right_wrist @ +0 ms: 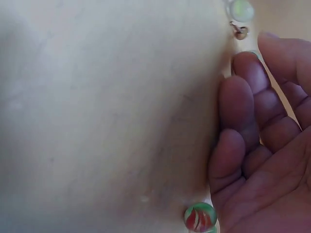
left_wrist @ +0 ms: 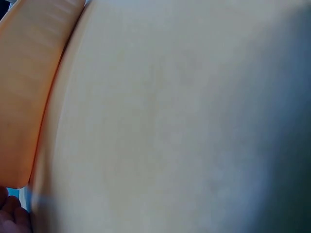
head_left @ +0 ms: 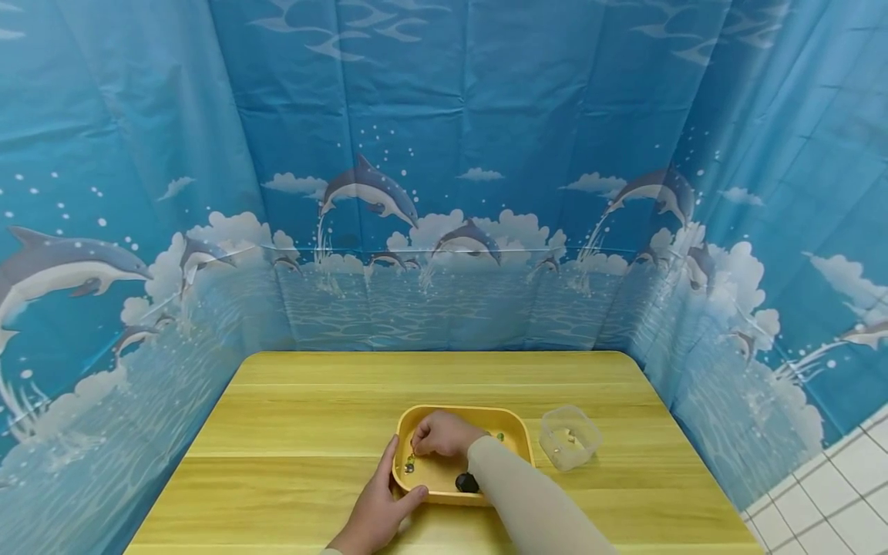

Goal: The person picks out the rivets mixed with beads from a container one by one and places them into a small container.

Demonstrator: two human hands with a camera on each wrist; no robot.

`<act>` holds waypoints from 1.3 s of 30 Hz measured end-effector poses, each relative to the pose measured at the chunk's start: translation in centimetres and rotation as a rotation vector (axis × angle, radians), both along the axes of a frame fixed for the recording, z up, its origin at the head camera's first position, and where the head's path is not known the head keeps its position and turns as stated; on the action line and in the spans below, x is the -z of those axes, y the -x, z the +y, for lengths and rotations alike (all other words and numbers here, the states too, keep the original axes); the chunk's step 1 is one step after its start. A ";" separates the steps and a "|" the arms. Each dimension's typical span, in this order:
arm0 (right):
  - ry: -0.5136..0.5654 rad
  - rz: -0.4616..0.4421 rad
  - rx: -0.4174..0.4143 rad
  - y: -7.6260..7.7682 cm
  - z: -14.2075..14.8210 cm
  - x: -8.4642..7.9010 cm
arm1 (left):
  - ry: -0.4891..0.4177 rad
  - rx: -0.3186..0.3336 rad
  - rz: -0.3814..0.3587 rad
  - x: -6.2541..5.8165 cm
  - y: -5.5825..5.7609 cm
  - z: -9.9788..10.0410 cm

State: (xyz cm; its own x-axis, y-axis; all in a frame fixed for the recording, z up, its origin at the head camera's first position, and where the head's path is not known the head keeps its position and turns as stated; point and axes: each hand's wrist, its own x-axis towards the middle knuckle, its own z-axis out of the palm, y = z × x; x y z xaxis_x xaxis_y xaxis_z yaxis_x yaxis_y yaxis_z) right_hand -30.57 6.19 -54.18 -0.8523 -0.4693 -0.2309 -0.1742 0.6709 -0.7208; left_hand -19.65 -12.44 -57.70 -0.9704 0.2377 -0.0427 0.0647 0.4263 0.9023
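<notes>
My left hand (head_left: 380, 501) holds the front left corner of a yellow tray (head_left: 472, 497), thumb along the front wall and fingers along the left side. My right hand (head_left: 444, 435) reaches down inside the tray's left end, fingers bent with the tips low. In the right wrist view, a pale green marble (right_wrist: 241, 9) and a small metal ring (right_wrist: 240, 32) lie just beyond the fingertips. A sliver of green shows at the index fingertip; I cannot tell whether it is gripped. A green and red marble (right_wrist: 200, 217) sits below the little finger.
A dark rounded object (head_left: 467, 482) lies in the tray near its front wall, and a green marble (head_left: 500, 436) toward the right end. A clear plastic box (head_left: 570, 438) with several small pieces stands right of the tray on the wooden table (head_left: 298, 432). Dolphin-print curtains (head_left: 444, 301) surround the table.
</notes>
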 end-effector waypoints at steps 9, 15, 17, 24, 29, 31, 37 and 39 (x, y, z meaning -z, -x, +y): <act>0.070 -0.040 0.016 0.2 0.6 0.0 | 0.003 -0.009 -0.001 0.4 0.2 0.0; 0.097 -0.013 0.012 0.2 0.9 -0.6 | -0.015 -0.005 0.002 0.5 0.2 0.0; 0.092 -0.009 0.009 0.2 1.1 -1.0 | -0.016 -0.006 0.003 0.5 0.2 0.0; 0.050 0.041 0.015 0.3 2.1 -2.3 | -0.026 -0.013 0.001 0.6 0.1 0.0; 0.063 0.024 0.009 0.3 3.1 -3.2 | -0.028 -0.021 0.003 0.7 0.0 0.0; 0.079 0.014 0.005 0.3 3.6 -3.7 | -0.028 -0.021 0.006 0.8 0.0 0.0; 0.080 0.027 0.001 0.4 5.5 -5.0 | -0.040 -0.022 -0.003 0.7 0.0 0.1; 0.070 0.055 -0.006 0.4 6.2 -5.4 | -0.047 -0.021 -0.009 0.6 0.0 0.1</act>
